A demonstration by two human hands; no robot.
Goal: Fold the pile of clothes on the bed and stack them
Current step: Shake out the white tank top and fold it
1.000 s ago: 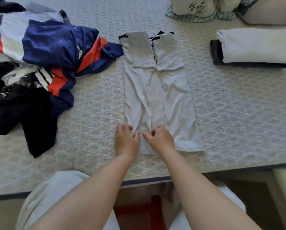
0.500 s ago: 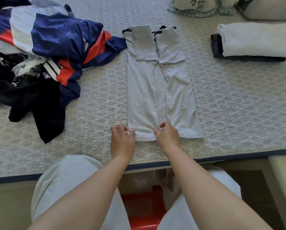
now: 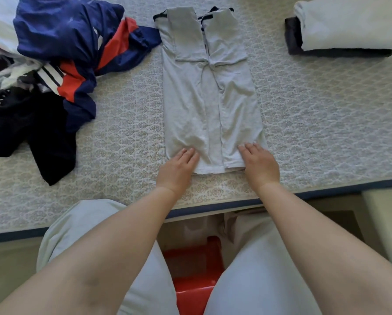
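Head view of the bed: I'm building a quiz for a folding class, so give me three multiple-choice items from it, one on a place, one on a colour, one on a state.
1. Where does the folded stack, white towel on a dark garment, lie?
A far right of the bed
B near left
C on the floor

2. What colour is the long garment folded into a narrow strip?
A red
B pale grey with dark trim
C navy

3. How do the left hand and right hand meet its near hem?
A fists hovering
B pinching and lifting
C flat, fingers straight

Key: 1 A, it sits at the top right corner; 2 B, light cloth, black edging at the far end; 3 C, both palms rest on the cloth.
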